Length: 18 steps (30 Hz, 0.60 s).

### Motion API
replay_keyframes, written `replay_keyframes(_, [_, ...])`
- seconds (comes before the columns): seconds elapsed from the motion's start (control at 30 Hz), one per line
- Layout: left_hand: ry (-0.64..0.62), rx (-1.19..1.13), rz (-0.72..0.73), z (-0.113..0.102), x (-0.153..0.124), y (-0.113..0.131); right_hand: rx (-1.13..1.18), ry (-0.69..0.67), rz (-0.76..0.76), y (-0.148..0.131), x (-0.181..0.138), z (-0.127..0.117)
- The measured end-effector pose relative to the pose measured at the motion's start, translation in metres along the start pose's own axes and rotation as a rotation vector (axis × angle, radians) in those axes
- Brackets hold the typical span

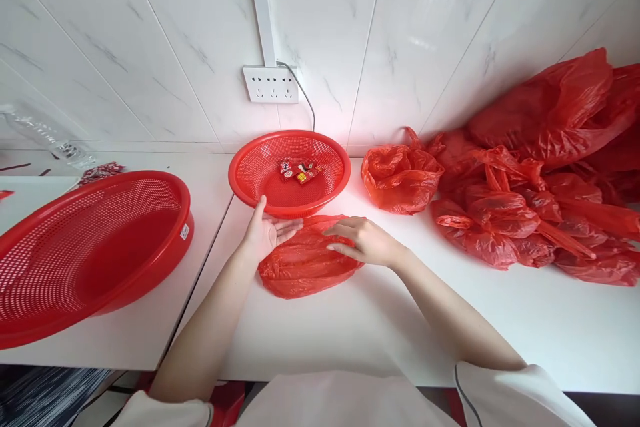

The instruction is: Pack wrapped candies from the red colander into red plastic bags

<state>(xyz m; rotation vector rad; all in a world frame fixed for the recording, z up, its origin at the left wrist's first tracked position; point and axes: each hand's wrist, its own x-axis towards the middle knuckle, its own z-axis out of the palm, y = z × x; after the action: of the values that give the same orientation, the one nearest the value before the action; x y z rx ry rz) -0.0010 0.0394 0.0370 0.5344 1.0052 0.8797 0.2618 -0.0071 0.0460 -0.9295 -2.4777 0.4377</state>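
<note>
A thin red plastic bag point(305, 270) lies on the white table in front of me, its mouth spread wide. At its left side is my left hand point(267, 233), thumb up and fingers stretched over the bag's edge, holding nothing. My right hand point(363, 240) hovers at the bag's right side with fingers and thumb apart; whether its fingertips touch the plastic I cannot tell. Just behind the bag stands a round red mesh basket point(245, 180) with several small wrapped candies point(300, 172) in it.
A larger red basket point(135, 267) stands at the left, near a clear plastic bottle point(55, 140). Right of the mesh basket sits another red bag point(403, 177). Several tied, filled red bags point(510, 213) are heaped at the far right. A power socket point(271, 85) with a cable is on the tiled wall.
</note>
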Motion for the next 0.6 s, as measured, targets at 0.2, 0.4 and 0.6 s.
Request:
replay_keyframes(0.2, [-0.029, -0.141, 0.175, 0.003, 0.014, -0.012, -0.015, 0.1, -0.116, -0.023, 0.029, -0.029])
replay_keyframes(0.4, [0.0, -0.129, 0.244, -0.005, 0.008, -0.032, -0.005, 0.266, 0.02, -0.02, 0.038, -0.049])
replay_keyframes(0.6, [-0.053, -0.106, 0.242, -0.011, 0.003, -0.04, -0.031, 0.18, 0.125, -0.004, 0.036, -0.046])
